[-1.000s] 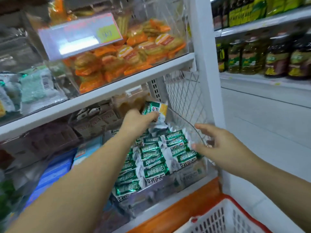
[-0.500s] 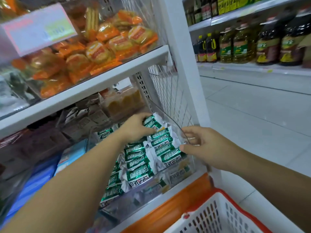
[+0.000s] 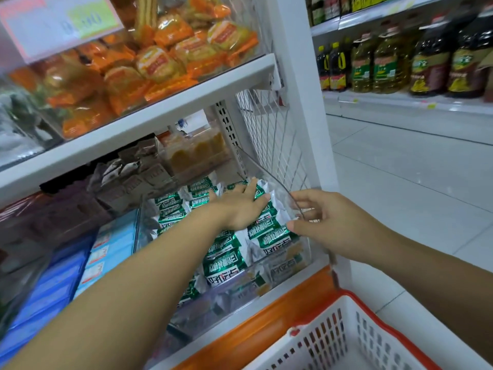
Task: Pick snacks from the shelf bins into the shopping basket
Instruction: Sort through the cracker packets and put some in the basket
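The bin (image 3: 267,171) is clear, hard plastic with a thin curved side wall. It sits on the lower shelf against a white wire mesh (image 3: 266,124). It is full of green packets (image 3: 226,263): small, glossy foil pillows with white crimped ends, lying in overlapping rows. On the white shelf (image 3: 160,108) above, orange packets (image 3: 160,62) of round cakes are heaped in another clear bin. Blue boxes (image 3: 61,284) lie flat to the left. The basket (image 3: 373,317) is at the lower right, just in front of the shelf's orange base; it is white plastic lattice with a red rim, and no packet shows in the part in view. Across the glossy tiled aisle stand bottles (image 3: 386,65) of oil.

A second ago the left hand (image 3: 237,206) held one green packet lifted above the pile; now it is down on the pile and no packet is raised. The right hand (image 3: 328,225), then spread open beside the bin, has closed in on its side wall.

The left hand lies palm down on the rear packets, fingers stretched out and nearly flat, pressing rather than gripping. The right hand is half curled: its fingers hook over the edge of the bin's wall, and the thumb reaches inside, touching a packet
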`<state>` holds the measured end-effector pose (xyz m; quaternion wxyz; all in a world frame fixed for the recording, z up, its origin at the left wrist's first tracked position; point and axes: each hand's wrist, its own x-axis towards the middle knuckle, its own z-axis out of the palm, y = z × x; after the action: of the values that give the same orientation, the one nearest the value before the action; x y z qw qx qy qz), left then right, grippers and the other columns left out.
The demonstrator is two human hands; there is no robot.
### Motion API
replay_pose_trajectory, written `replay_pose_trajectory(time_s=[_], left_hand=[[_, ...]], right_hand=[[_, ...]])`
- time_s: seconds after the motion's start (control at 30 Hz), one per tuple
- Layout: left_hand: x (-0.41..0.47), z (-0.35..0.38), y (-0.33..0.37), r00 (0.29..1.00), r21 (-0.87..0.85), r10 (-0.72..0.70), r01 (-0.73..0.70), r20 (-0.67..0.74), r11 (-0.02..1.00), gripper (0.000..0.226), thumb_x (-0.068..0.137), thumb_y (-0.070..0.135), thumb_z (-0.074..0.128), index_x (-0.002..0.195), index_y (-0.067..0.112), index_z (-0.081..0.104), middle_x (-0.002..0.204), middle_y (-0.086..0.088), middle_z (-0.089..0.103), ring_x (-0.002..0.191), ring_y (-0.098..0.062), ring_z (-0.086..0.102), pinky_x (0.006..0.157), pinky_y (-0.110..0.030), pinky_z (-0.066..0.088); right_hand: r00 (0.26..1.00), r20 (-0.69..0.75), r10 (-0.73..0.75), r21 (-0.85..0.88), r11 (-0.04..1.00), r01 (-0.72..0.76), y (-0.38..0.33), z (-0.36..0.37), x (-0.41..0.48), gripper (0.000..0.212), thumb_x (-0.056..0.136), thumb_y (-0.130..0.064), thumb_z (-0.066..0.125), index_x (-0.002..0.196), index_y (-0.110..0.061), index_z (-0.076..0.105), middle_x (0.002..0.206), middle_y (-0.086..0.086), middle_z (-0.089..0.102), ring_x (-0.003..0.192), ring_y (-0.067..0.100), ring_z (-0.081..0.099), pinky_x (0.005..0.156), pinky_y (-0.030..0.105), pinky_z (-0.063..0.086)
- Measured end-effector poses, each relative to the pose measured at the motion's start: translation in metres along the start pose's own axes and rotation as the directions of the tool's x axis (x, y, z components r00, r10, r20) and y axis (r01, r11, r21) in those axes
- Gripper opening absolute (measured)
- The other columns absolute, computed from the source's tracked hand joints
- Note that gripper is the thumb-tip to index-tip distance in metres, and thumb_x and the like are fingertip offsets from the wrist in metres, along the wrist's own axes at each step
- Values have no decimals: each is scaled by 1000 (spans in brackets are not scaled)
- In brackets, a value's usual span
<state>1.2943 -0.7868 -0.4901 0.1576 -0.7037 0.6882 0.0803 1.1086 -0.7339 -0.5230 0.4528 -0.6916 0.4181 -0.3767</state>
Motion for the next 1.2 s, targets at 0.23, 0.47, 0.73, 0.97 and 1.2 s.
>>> replay_pose_trajectory(time_s=[0.23, 0.47, 0.73, 0.97, 1.2], left_hand=[[-5, -9, -7, 998, -153, 12, -20, -56, 988, 65, 97, 61, 9, 153, 30, -4, 161, 2, -7, 148, -24, -4, 115, -58, -9], [-107, 38, -21, 943, -134, -44, -1, -329, 991, 60, 99, 52, 14, 153, 30, 2, 161, 7, -3, 148, -13, -3, 116, -46, -10], [-106, 76, -29, 931, -110, -47, 8, -361, 994, 55, 101, 48, 17, 153, 32, 6, 162, -1, 0, 148, -25, -6, 119, -49, 7], [-122, 67, -25, 933, -137, -56, 7, -355, 991, 56, 102, 48, 23, 153, 30, 9, 162, -3, 1, 148, -26, -5, 117, -54, -1], [-165, 86, -43, 883, 109, -100, 168, -459, 980, 59, 99, 53, 10, 151, 33, -7, 162, -2, -2, 149, -24, -2, 110, -61, -14]], right_hand=[[997, -17, -75, -204, 977, 70, 5, 4, -6, 57, 90, -28, 63, 141, -26, 40, 137, -8, 50, 109, 3, 50, 85, 11, 44], [888, 215, -406, -839, 389, 380, 20, 43, -29, 65, 90, -52, 34, 141, -12, 43, 147, 7, 42, 138, 25, 37, 114, 49, 13], [927, 287, -241, -895, 278, 349, 26, 51, -28, 77, 90, -62, 24, 145, -9, 35, 150, 9, 37, 141, 27, 31, 112, 51, 8], [944, 251, -214, -889, 335, 313, 6, 52, -39, 78, 93, -64, 31, 153, -20, 6, 161, -2, 1, 148, 17, -6, 115, 47, -17], [918, 332, -218, -818, 418, 395, -16, 72, -41, 83, 92, -57, 45, 153, -19, 4, 161, 1, -8, 148, 20, -7, 118, 36, -5]])
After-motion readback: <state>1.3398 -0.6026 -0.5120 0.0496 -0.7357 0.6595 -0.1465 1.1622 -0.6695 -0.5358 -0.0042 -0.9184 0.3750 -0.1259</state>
